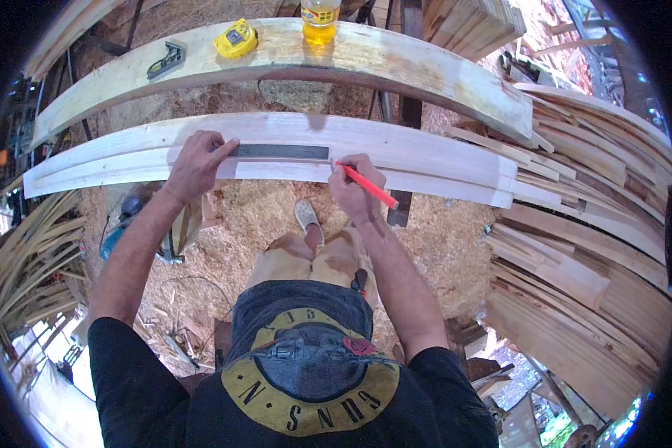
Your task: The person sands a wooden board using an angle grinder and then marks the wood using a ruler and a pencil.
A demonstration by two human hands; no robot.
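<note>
A pale wooden board [418, 153] lies crosswise in front of me, with a long groove or step along its near side. My left hand [196, 163] is closed on the left end of a dark flat ruler [284, 151], which lies along the board's face. Its grip on that end is partly hidden by the fingers. Just past the ruler's right end, my right hand [357, 185] pinches a red carpenter's pencil [369, 187]. The pencil's tip is at the board, close to the groove, and its back end slants down to the right.
Beyond, a thick plank [396, 63] bears a yellow tape measure [236, 39], a small utility knife [166, 60] and a bottle of yellow liquid [319, 22]. Stacked boards [575, 284] fill the right side. Thin strips [30, 261] lie at left, near a power tool [119, 228]. Sawdust covers the floor.
</note>
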